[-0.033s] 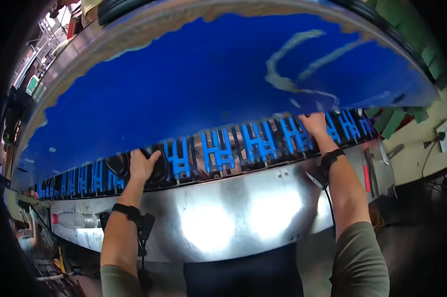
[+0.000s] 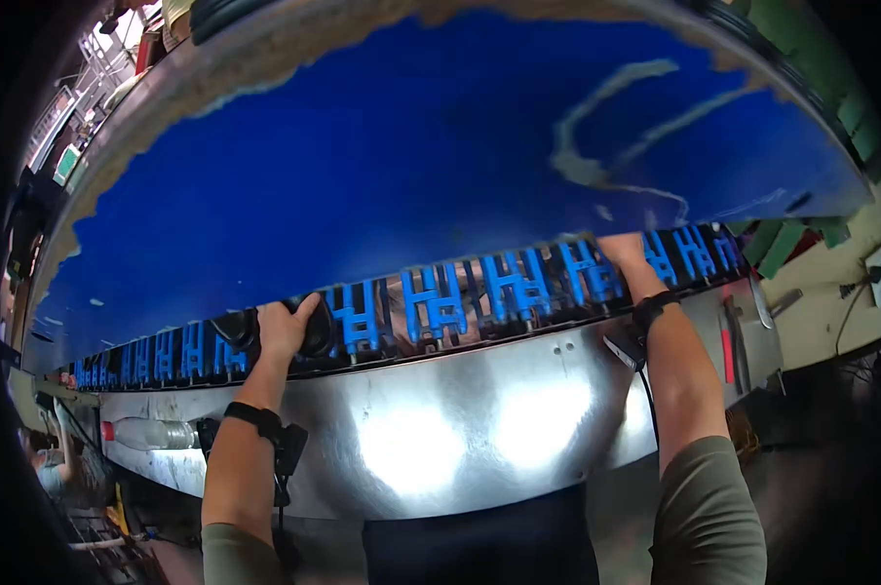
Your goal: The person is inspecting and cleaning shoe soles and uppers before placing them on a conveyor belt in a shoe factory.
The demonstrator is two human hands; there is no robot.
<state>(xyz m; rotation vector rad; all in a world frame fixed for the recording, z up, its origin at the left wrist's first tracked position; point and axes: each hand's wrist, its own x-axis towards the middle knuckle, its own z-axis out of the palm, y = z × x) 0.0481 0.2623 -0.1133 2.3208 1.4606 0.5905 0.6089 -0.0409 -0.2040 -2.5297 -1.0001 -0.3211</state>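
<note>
My left hand (image 2: pixel 282 329) grips two black rounded pieces side by side at the front of the rack, between them. Its thumb lies over the right piece (image 2: pixel 316 327), and its fingers pass toward the left piece (image 2: pixel 234 331). The far ends of both pieces are hidden beneath the big blue panel (image 2: pixel 363 166). My right hand (image 2: pixel 624 252) reaches under the panel's lower edge, among the blue slotted frames (image 2: pixel 525 283). Its fingers are out of sight there, so their grip cannot be seen.
A shiny metal ledge (image 2: pixel 479 409) runs along the near side. On it, a clear bottle with a red cap (image 2: pixel 153 434) lies at the left, and a red-handled tool (image 2: pixel 727 346) lies at the right. Green pieces (image 2: pixel 777 244) are at the far right; a socket (image 2: pixel 879 273) is beyond.
My right hand is deeper under the panel, its fingers now more hidden. The view has shifted slightly, with the panel's pale marks further right. My left hand stays at the black pieces.
</note>
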